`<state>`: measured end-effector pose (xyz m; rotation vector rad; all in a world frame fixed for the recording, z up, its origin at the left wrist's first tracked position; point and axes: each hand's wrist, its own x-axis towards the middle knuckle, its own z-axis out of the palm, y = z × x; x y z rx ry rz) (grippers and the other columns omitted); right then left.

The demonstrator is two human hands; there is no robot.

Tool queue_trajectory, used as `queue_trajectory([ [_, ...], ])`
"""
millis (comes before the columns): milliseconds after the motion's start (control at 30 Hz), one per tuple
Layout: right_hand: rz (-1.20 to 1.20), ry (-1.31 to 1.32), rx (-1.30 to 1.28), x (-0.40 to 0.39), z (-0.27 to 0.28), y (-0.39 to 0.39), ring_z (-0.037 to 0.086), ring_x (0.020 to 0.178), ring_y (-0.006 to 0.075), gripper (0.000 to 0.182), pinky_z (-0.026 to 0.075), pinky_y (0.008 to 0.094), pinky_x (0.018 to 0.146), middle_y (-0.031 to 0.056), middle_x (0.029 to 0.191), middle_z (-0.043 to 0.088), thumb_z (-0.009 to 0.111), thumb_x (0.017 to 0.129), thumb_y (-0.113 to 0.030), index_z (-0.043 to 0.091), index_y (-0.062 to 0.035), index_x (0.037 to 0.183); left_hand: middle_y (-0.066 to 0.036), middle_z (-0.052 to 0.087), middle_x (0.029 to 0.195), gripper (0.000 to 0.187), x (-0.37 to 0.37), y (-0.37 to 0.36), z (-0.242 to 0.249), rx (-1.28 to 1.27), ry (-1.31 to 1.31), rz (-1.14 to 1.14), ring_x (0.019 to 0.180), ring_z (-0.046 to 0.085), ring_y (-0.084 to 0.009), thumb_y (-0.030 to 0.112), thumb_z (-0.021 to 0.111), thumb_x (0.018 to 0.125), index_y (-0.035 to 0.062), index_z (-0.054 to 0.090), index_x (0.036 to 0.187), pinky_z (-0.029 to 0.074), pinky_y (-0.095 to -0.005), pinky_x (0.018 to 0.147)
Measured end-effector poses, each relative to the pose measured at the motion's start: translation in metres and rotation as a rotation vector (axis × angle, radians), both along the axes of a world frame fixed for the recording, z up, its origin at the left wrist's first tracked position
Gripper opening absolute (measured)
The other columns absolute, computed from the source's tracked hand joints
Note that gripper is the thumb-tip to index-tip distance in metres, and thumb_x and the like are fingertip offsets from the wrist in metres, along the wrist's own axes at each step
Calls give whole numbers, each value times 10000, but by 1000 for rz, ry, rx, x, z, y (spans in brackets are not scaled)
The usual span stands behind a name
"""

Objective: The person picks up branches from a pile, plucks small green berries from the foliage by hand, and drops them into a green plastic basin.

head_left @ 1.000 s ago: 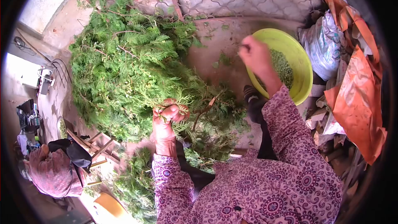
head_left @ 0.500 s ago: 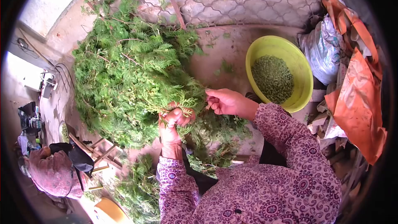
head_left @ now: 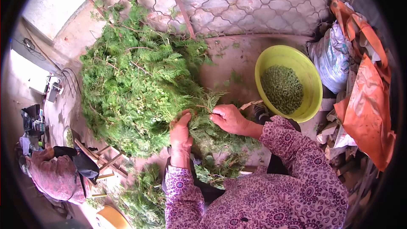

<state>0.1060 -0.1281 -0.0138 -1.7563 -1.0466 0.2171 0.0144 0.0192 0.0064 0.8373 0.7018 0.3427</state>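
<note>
A large heap of green conifer branches (head_left: pixel 127 85) lies in front of me. My right hand (head_left: pixel 231 118) is closed, thumb and fingers pinching the stem of a leafy conifer sprig (head_left: pixel 208 100) over the heap's near right edge. Just left of it, my left hand (head_left: pixel 181 130) is also closed, thumb and fingers together against the greenery. Whatever its fingers hold is hidden. To the right of my hands stands a yellow-green basin (head_left: pixel 311 76) with many small green cones or seeds (head_left: pixel 283 88) inside.
Behind the heap runs a metal lattice (head_left: pixel 254 6). A white woven sack (head_left: pixel 328 57) and an orange bag (head_left: pixel 368 114) are at the right. Another person (head_left: pixel 57 174) sits at the lower left near a wooden stool (head_left: pixel 106 159) and an orange-yellow basin (head_left: pixel 112 217).
The sprig that was in my left hand is now in my right hand's pinch, farther right. My hands are closer together, and the right hand has come lower. The view has shifted slightly.
</note>
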Motion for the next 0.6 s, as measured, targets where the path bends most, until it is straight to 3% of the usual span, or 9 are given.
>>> queue_trajectory([
  [33, -2, 0, 2, 0, -1, 0, 398, 461, 239, 229, 334, 342, 447, 122, 542, 396, 576, 746, -78, 403, -5, 615, -90, 605, 874, 205, 2, -2, -5, 44, -20, -8, 771, 572, -166, 39, 637, 706, -15, 585, 897, 466, -280, 702],
  [100, -15, -276, -24, -4, -3, 0, 480, 519, 278, 167, 358, 369, 458, 126, 588, 432, 570, 704, -65, 429, -18, 628, -77, 601, 871, 251, 2, -14, -6, 83, -17, 16, 781, 556, -148, 47, 687, 691, -29, 583, 907, 445, -269, 738],
  [167, -7, -322, -98, -9, -2, -2, 527, 577, 280, 115, 388, 383, 472, 114, 616, 468, 568, 662, -70, 461, -41, 632, -66, 594, 862, 287, 3, -20, -4, 252, -1, -95, 781, 539, -139, 65, 711, 686, -34, 582, 922, 421, -261, 761],
  [233, 61, -499, -272, -12, -1, -3, 532, 587, 270, 87, 413, 374, 483, 92, 612, 483, 569, 640, -81, 488, -54, 622, -55, 587, 853, 289, 4, -23, -12, 253, -15, -114, 762, 527, -121, 36, 703, 687, -33, 578, 938, 422, -248, 728],
  [267, 120, -553, -399, -12, 2, -4, 565, 649, 254, 61, 468, 365, 560, 91, 666, 536, 531, 649, -117, 554, -61, 652, -66, 596, 863, 273, 4, -24, -14, 258, -5, -103, 772, 545, -136, 20, 702, 679, -30, 586, 921, 427, -259, 751],
  [500, 207, -628, -428, -15, 0, -6, 564, 666, 239, 67, 466, 351, 576, 92, 706, 543, 540, 634, -127, 549, -61, 643, -72, 612, 880, 239, 7, -28, -22, 261, -30, 0, 744, 581, -166, -46, 649, 684, -11, 593, 914, 463, -280, 706],
  [600, 143, -479, -421, -12, 4, -7, 564, 668, 247, 88, 467, 360, 572, 90, 731, 542, 532, 671, -128, 539, -54, 624, -67, 609, 869, 228, 9, -25, -21, 207, -62, 60, 729, 570, -148, -49, 629, 695, -2, 587, 914, 464, -270, 678],
])
